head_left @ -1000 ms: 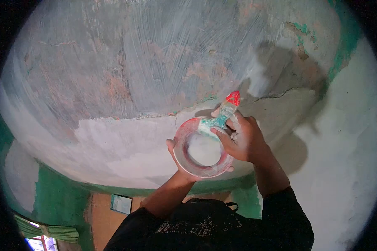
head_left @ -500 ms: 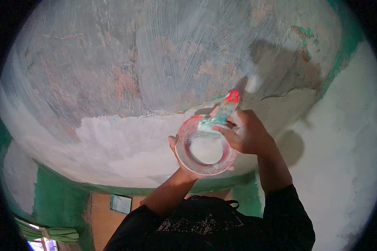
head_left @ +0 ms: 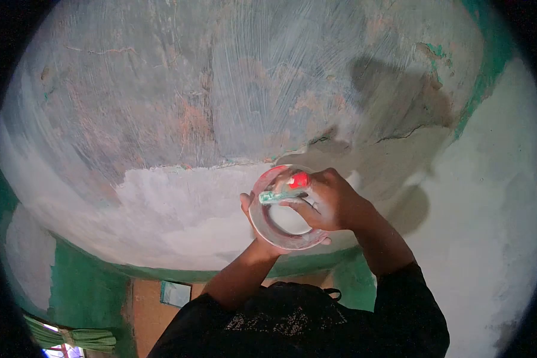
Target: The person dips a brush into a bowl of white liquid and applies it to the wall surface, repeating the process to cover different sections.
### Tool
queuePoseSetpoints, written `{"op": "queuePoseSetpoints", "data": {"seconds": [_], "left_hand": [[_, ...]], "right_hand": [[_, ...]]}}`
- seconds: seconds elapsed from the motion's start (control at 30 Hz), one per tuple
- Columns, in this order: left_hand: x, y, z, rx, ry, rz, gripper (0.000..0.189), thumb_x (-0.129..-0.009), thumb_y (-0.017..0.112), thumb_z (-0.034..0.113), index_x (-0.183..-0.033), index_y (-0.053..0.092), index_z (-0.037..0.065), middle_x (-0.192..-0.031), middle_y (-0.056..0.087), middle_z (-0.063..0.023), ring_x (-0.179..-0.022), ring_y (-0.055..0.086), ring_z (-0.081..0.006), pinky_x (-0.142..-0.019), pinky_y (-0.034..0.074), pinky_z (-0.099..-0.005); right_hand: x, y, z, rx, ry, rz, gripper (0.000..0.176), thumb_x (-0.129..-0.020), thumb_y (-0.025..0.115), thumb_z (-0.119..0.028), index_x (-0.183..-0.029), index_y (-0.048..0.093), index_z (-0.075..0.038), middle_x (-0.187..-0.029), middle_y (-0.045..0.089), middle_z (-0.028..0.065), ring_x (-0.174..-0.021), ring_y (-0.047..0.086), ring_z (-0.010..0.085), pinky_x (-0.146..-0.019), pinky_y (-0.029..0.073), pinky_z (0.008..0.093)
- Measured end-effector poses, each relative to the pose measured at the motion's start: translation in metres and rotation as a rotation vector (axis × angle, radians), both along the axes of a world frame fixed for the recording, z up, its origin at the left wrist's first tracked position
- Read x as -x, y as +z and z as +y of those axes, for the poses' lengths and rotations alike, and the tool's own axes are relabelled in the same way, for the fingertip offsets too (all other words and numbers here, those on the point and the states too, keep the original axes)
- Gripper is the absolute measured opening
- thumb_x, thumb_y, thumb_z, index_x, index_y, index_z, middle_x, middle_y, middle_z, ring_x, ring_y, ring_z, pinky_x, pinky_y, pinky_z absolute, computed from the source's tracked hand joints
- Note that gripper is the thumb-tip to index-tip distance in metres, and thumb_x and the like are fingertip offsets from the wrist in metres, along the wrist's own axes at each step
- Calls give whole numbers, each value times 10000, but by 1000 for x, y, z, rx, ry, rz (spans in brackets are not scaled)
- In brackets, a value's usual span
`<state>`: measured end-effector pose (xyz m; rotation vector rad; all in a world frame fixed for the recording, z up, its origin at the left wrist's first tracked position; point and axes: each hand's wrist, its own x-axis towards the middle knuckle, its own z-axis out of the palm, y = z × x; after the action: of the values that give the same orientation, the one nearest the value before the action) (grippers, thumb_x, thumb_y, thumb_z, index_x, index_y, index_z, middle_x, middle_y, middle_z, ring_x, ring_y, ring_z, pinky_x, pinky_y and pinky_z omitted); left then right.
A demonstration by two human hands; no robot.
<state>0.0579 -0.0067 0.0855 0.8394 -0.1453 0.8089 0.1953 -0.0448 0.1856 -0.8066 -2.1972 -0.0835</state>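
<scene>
My left hand (head_left: 264, 243) holds a round bowl (head_left: 280, 237) from below, its thumb up along the left side and fingertips showing past the right edge. White paint (head_left: 290, 219) lies in the bowl, whose inside is streaked pink and red. My right hand (head_left: 338, 201) is closed around a paintbrush (head_left: 275, 196), with a red handle end and a paint-smeared green body. The brush is over the bowl's far half, its red end pointing up toward me. Its bristles are hidden.
Ahead is a wall (head_left: 250, 101) with grey, brush-streaked patches, cracks and a whiter painted band (head_left: 179, 206) below. Green paint (head_left: 86, 283) shows at lower left. A small framed panel (head_left: 176, 293) is near the bottom, and a green curtain (head_left: 92, 339) hangs by a window.
My right hand has brought the brush down and left over the bowl, turning its red end from pointing up at the wall toward me. The bowl stays nearly in place.
</scene>
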Motion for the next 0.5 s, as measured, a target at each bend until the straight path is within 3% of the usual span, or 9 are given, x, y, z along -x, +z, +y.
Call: {"op": "queuePoseSetpoints", "data": {"seconds": [0.07, 0.1, 0.13, 0.23, 0.33, 0.37, 0.47, 0.5], "left_hand": [[7, 2, 2, -13, -42, -54, 1050, -668, 251, 903, -1444, 198, 198, -1459, 240, -137, -1276, 327, -441, -926, 300, -735], [8, -6, 6, 100, -197, -184, 1055, -665, 263, 903, -1444, 197, 194, -1455, 243, -138, -1275, 328, -440, -922, 304, -737], [8, -11, 9, 207, -347, -315, 1061, -662, 276, 903, -1444, 196, 190, -1451, 246, -139, -1274, 329, -439, -917, 307, -739], [8, -12, 11, 227, -432, -402, 1098, -618, 341, 913, -1445, 192, 207, -1461, 229, -142, -1285, 312, -443, -914, 299, -750], [16, -1, 5, 219, -122, -90, 1146, -564, 406, 916, -1441, 196, 208, -1455, 237, -139, -1296, 292, -445, -929, 269, -758], [14, 0, 7, 279, -225, -211, 1138, -569, 399, 914, -1441, 197, 211, -1455, 237, -141, -1296, 292, -445, -929, 270, -757], [12, -11, 12, 345, -443, -424, 1114, -590, 373, 909, -1440, 196, 211, -1452, 238, -150, -1290, 302, -447, -924, 280, -755], [11, -20, 18, 301, -442, -379, 1108, -600, 361, 908, -1441, 194, 205, -1450, 239, -156, -1286, 309, -448, -919, 287, -754]], "right_hand": [[-3, 7, -2, 185, -183, -35, 268, -792, 666, -95, -1010, 557, 18, -789, 649, 176, -654, 648, 309, -606, 496, 359], [-6, 10, -3, 279, -272, -53, 272, -794, 666, -100, -1011, 555, 20, -784, 648, 176, -649, 646, 313, -599, 492, 360], [-12, 9, 1, 242, -333, -45, 276, -800, 656, -104, -1023, 547, 16, -731, 632, 174, -628, 633, 319, -576, 475, 362], [-14, 1, 5, 232, -441, 26, 287, -803, 655, -117, -1027, 536, 18, -682, 609, 179, -609, 622, 333, -560, 460, 357], [-5, 8, -5, 296, -522, -19, 311, -799, 665, -131, -1026, 525, 30, -663, 597, 191, -618, 615, 352, -557, 453, 342], [-7, 8, -2, 327, -551, -36, 319, -796, 669, -132, -1027, 525, 33, -660, 595, 191, -618, 613, 355, -558, 452, 340], [0, 1, 5, 302, -552, 43, 317, -786, 683, -121, -1024, 538, 30, -692, 613, 169, -616, 617, 327, -566, 456, 328], [4, -5, 12, 275, -405, 91, 296, -795, 675, -147, -989, 539, 30, -688, 613, 176, -623, 622, 336, -570, 465, 354]]}}
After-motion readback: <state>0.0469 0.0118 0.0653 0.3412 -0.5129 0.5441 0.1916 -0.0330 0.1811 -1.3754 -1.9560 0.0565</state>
